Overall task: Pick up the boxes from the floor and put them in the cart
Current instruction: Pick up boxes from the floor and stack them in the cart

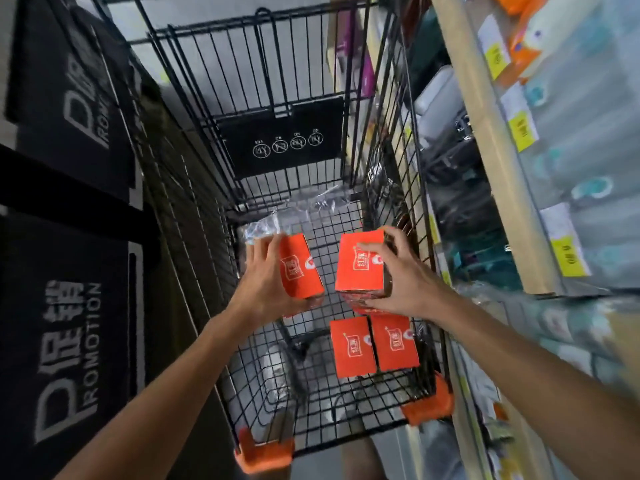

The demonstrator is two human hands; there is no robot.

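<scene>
I look down into a black wire shopping cart [194,209]. My left hand [265,282] grips an orange box [300,268], tilted, above the cart's mesh floor. My right hand [403,275] grips a second orange box [360,263] from its right side; it sits on another box whose edge shows below. Two more orange boxes [351,346] [396,342] lie flat side by side on the cart floor nearer to me. All the boxes carry white print on top.
Crumpled clear plastic [277,218] lies at the far end of the cart floor. A black child-seat flap [280,140] hangs on the far wall. Black promotion signs [69,306] stand to the left. Shelves with yellow price tags [523,133] run along the right.
</scene>
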